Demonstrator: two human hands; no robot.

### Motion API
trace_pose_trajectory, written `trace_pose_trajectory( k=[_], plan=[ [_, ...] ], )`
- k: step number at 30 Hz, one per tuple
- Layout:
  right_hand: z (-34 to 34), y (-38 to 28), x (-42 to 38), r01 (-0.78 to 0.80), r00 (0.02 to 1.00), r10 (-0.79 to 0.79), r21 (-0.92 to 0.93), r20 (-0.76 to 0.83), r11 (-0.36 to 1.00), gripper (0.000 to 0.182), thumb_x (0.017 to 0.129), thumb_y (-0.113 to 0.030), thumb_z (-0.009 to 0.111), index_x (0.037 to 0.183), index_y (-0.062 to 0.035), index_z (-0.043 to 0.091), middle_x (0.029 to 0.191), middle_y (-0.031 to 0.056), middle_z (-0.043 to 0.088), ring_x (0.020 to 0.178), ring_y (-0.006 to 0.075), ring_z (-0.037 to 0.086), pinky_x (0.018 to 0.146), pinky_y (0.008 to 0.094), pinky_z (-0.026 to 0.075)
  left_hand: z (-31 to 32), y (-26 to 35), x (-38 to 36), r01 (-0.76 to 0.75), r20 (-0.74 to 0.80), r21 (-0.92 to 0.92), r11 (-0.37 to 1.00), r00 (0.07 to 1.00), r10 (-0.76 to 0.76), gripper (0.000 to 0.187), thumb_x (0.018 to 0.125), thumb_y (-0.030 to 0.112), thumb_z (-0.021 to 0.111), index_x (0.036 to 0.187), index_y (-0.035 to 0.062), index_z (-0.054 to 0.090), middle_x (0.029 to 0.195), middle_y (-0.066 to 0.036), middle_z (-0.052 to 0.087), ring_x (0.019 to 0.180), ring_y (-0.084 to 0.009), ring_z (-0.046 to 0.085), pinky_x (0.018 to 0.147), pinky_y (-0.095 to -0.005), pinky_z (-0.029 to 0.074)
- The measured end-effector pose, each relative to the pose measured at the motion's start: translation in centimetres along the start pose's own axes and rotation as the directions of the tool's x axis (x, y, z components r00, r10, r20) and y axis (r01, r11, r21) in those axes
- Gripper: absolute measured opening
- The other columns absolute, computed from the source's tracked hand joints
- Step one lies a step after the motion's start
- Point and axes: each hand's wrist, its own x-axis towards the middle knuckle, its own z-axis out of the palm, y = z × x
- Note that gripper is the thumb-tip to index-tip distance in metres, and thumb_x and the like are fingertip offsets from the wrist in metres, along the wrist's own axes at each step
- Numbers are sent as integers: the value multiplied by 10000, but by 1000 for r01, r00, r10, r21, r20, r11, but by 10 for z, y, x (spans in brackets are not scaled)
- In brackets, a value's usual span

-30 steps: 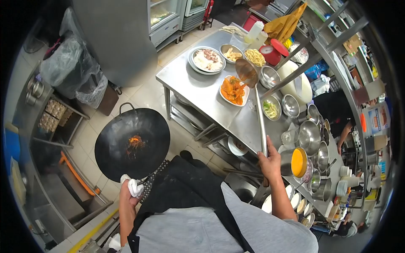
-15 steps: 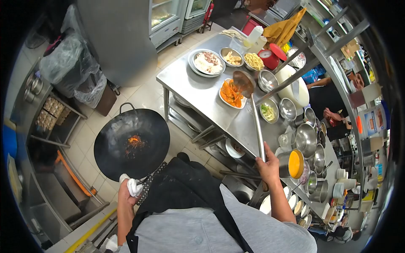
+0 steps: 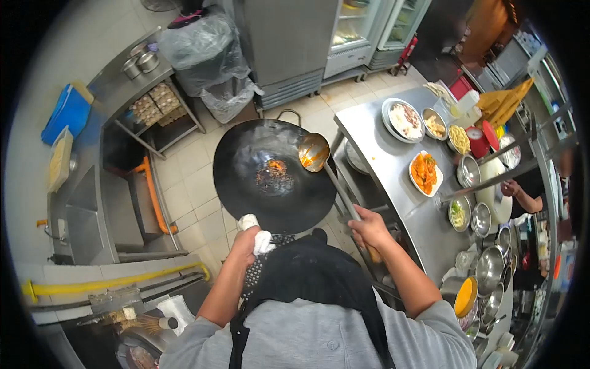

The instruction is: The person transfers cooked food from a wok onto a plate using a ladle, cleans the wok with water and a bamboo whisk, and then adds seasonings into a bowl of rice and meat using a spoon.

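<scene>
My left hand (image 3: 247,242) is closed on the near handle of a large black wok (image 3: 246,197), with a white cloth (image 3: 262,242) bunched between palm and handle. Steam rises from the wok, and orange and dark food bits (image 3: 274,175) lie at its bottom. In my right hand (image 3: 369,230) is the handle of a long-handled ladle (image 3: 314,152). The ladle's bowl, coated with orange sauce, overlaps the wok's right rim in this view. To the right, a white plate of orange saucy food (image 3: 424,174) rests on the steel table (image 3: 393,147).
Bowls of noodles (image 3: 459,139) and chopped greens (image 3: 457,213) stand on the table, near several steel bowls (image 3: 490,270) and a pot of orange liquid (image 3: 465,296). Egg trays (image 3: 153,106) sit on a shelf at left. Another person's hand (image 3: 511,188) shows at right.
The ladle has moved left from above the orange food on the table to the wok's right rim. My view has turned, and the wok appears farther right in it.
</scene>
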Motion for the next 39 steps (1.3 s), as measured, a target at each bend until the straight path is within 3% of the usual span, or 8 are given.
trace_pose_trajectory(
  k=[6, 13, 17, 26, 30, 32, 33, 39],
  plan=[
    [72, -27, 23, -46, 999, 47, -154, 3, 987, 674, 857, -10, 561, 1458, 14, 257, 609, 48, 493, 420, 133, 434, 391, 300, 378, 10, -16, 23, -140, -133, 152, 978, 978, 161, 207, 788, 41, 527, 944, -92, 545, 796, -175, 628, 620, -288, 661, 520, -421, 569],
    [69, -32, -6, -383, 846, 215, 277, 488, 881, 573, 893, -61, 558, 1423, -91, 342, 693, 14, 461, 430, 76, 342, 372, 238, 295, 9, -29, 58, -59, -232, 190, 980, 967, 103, 176, 815, 57, 552, 938, -68, 556, 773, -162, 625, 621, -273, 659, 490, -401, 560],
    [17, -37, -61, -501, 770, 165, 424, 616, 755, 528, 913, -53, 500, 1416, -132, 364, 699, 25, 433, 417, 42, 342, 324, 185, 262, -21, -46, 80, 104, -39, -56, 993, 994, -106, 153, 866, 144, 541, 935, 9, 563, 769, -121, 626, 627, -268, 648, 548, -464, 567],
    [-60, -26, -219, -178, 980, 46, 748, 194, 639, 572, 879, -35, 571, 1416, -126, 395, 697, 42, 431, 413, 61, 336, 335, 207, 256, -31, -39, 51, 269, 181, -44, 962, 949, -257, 112, 831, 164, 508, 752, 101, 554, 662, -74, 591, 583, -241, 624, 521, -417, 547],
    [-61, -34, -248, 163, 949, -26, 420, -314, 893, 606, 851, -39, 611, 1419, -107, 411, 597, 29, 442, 428, 68, 390, 361, 214, 297, -38, -42, 70, 276, 106, -23, 961, 956, -272, 98, 865, 205, 471, 882, 131, 532, 742, -60, 571, 632, -245, 605, 546, -435, 532],
    [-73, -10, -231, 114, 725, -234, -221, -648, 968, 606, 840, -25, 597, 1416, -82, 420, 752, 86, 613, 534, 128, 543, 491, 248, 452, -37, -39, 73, 280, 84, 0, 960, 957, -279, 109, 863, 226, 481, 885, 136, 539, 761, -58, 577, 656, -251, 606, 562, -443, 527],
    [-98, 28, -211, 148, 551, -637, -689, -539, 710, 622, 823, -25, 598, 1416, -77, 417, 1032, 151, 683, 754, 193, 653, 719, 285, 511, -36, -36, 73, 282, 55, 22, 959, 958, -283, 121, 861, 246, 491, 889, 142, 547, 781, -56, 583, 680, -257, 606, 578, -452, 522],
    [-98, 30, -194, -109, 580, -435, -596, -688, 796, 649, 802, -9, 610, 1417, -74, 413, 1123, 109, 655, 776, 109, 564, 748, 243, 477, -24, -27, 60, 325, -109, -6, 946, 940, -324, 177, 826, 321, 532, 882, 160, 579, 808, -64, 599, 727, -279, 605, 629, -463, 513]
  ],
)
